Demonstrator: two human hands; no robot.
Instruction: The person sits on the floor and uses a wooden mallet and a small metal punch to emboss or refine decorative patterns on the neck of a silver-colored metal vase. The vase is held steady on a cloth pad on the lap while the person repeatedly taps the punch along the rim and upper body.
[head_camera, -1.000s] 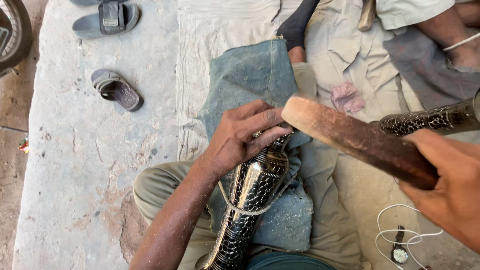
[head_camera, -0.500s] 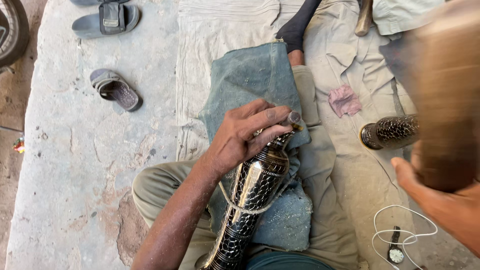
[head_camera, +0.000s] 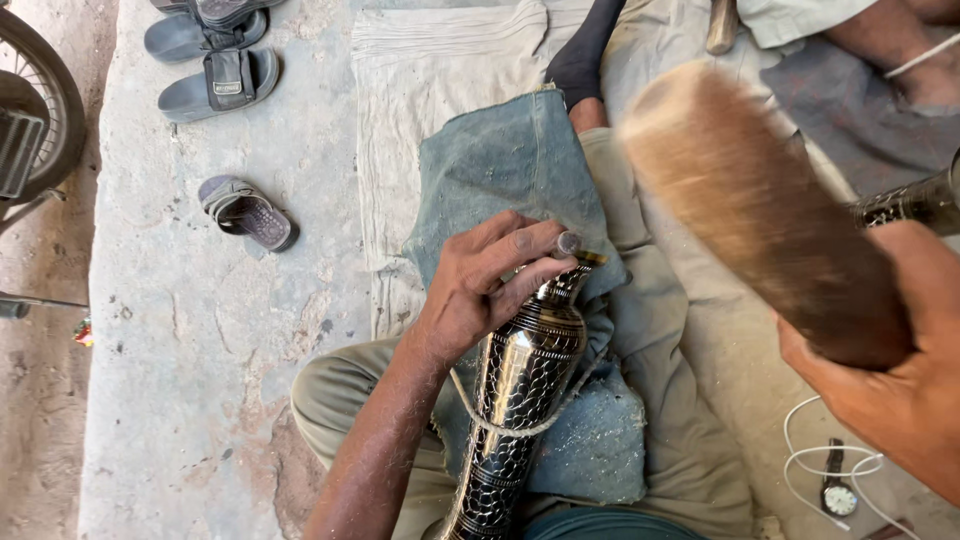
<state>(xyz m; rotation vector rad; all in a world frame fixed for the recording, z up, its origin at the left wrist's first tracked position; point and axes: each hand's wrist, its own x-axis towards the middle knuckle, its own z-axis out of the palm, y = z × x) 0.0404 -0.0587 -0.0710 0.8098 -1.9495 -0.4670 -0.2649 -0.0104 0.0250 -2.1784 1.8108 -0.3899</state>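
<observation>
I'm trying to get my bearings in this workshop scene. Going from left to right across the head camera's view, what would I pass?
Wheel → loose sandal → left hand gripping the engraved metal vase → blurred wooden mallet → right hand holding it.

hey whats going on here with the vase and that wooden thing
A person sits on the ground with an engraved metal vase lying across a blue cloth on their lap. The left hand grips the vase near its neck, pinching a small metal tool at the mouth. The right hand holds a wooden mallet raised above the vase, blurred. A cord loops round the vase's body. Sandals lie on the concrete to the left, and a wristwatch by the right hand.
</observation>
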